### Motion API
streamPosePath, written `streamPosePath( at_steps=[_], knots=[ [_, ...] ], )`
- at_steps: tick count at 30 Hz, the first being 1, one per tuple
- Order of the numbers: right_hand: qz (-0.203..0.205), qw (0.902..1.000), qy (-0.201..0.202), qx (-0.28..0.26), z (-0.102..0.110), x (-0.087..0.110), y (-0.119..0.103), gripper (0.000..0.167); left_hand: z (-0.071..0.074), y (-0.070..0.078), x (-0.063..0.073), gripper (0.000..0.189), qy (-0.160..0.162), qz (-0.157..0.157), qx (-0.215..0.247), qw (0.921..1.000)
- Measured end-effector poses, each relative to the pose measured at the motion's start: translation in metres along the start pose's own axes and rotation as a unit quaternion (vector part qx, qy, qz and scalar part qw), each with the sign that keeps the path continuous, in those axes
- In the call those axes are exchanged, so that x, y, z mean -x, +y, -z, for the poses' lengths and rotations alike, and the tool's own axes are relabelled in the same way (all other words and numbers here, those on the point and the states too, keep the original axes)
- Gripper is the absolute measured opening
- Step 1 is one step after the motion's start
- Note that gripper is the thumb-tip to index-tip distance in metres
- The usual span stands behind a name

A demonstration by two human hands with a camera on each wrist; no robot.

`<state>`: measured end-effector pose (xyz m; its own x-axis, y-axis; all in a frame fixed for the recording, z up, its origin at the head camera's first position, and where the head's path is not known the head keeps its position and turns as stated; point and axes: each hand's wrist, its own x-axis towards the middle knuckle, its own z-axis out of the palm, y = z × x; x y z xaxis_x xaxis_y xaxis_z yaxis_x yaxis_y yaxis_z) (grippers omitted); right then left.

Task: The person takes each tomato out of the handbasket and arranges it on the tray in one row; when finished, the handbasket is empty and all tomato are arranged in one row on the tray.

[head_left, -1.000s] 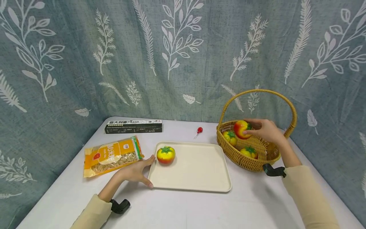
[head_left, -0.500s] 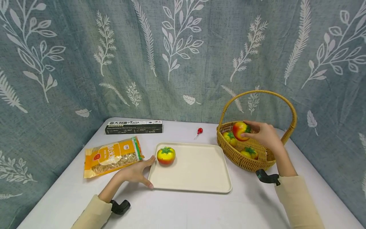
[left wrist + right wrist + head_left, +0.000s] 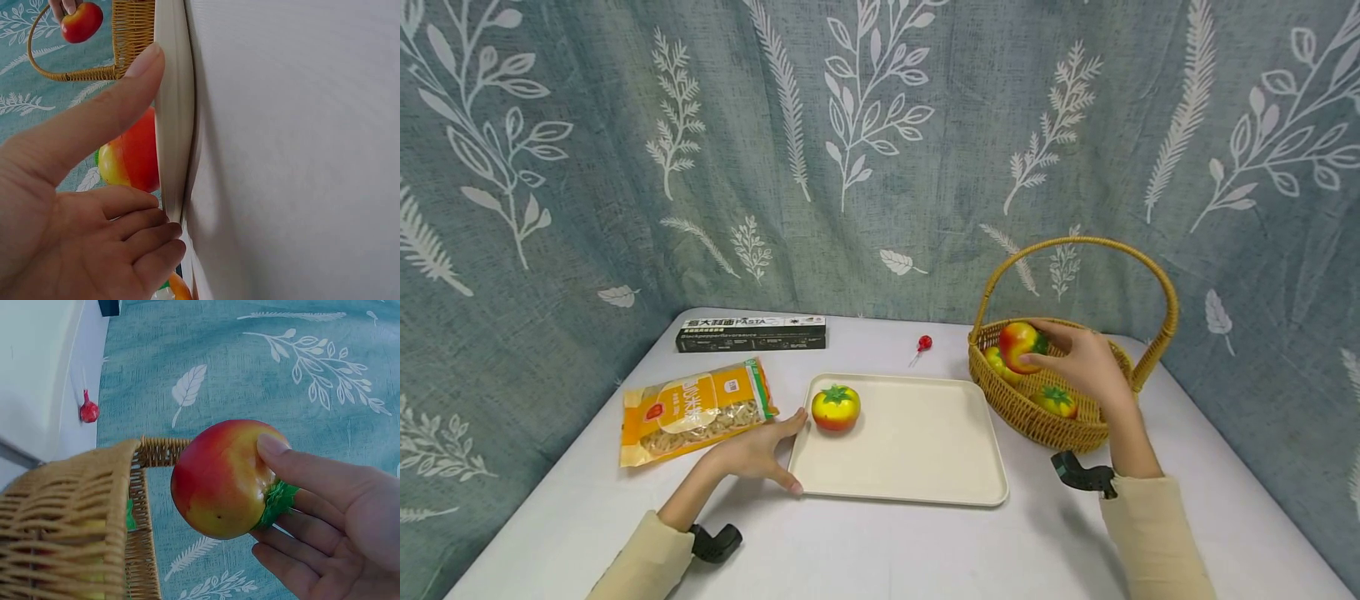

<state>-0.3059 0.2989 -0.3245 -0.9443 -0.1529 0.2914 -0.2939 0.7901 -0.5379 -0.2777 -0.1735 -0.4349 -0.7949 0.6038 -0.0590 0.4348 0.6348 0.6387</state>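
My right hand (image 3: 1078, 358) pinches a glossy red-and-yellow tomato (image 3: 1019, 347) between thumb and fingers, its green leafy top turned toward the palm. It is held over the left part of the wicker basket (image 3: 1045, 429); in the right wrist view the tomato (image 3: 219, 481) shows beyond the basket's woven wall (image 3: 69, 512). Inside the basket lie a yellowish tomato (image 3: 1000, 367), partly covered by the held one, and another tomato (image 3: 1057, 402). My left hand (image 3: 756, 450) is spread at the left edge of the cream tray (image 3: 917, 498), thumb and fingertips at its rim. One tomato (image 3: 836, 408) sits in the tray's upper left corner.
An orange bag of pasta (image 3: 700, 408) lies left of the tray. Behind it is a black-and-white pasta box (image 3: 751, 333). A red lollipop (image 3: 923, 342) lies beyond the tray. The basket's tall handle (image 3: 1078, 240) arches over it, with a patterned curtain (image 3: 880, 167) behind.
My right hand has moved slightly left and down with the tomato, toward the basket's left rim. My left hand and the tray have stayed in place.
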Motion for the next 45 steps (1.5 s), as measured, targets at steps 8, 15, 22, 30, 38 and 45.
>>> streamPosePath(
  at_steps=[8,15,22,30,38,45],
  knots=[
    [0.006,0.9999,0.0,-0.013,-0.009,0.003,-0.013,0.072,0.0,0.0,-0.001,0.113,-0.001,-0.004,-0.001,1.0],
    [0.022,0.9993,-0.005,-0.03,-0.024,0.001,-0.025,0.068,0.0,0.001,-0.002,0.114,-0.002,0.001,0.002,1.0],
    [0.027,0.9984,-0.014,-0.048,-0.042,-0.003,-0.04,0.065,0.0,0.002,-0.001,0.114,-0.003,0.002,0.003,1.0],
    [0.054,0.9958,-0.027,-0.068,-0.055,-0.008,-0.059,0.063,-0.001,0.003,-0.002,0.114,-0.002,-0.001,0.002,1.0],
    [0.073,0.9934,-0.041,-0.079,-0.067,-0.008,-0.071,0.064,-0.001,0.002,-0.001,0.113,0.0,-0.003,0.004,1.0],
    [0.085,0.9883,-0.054,-0.114,-0.077,-0.007,-0.077,0.062,-0.001,0.001,0.002,0.112,-0.001,0.005,0.005,1.0]
  ],
)
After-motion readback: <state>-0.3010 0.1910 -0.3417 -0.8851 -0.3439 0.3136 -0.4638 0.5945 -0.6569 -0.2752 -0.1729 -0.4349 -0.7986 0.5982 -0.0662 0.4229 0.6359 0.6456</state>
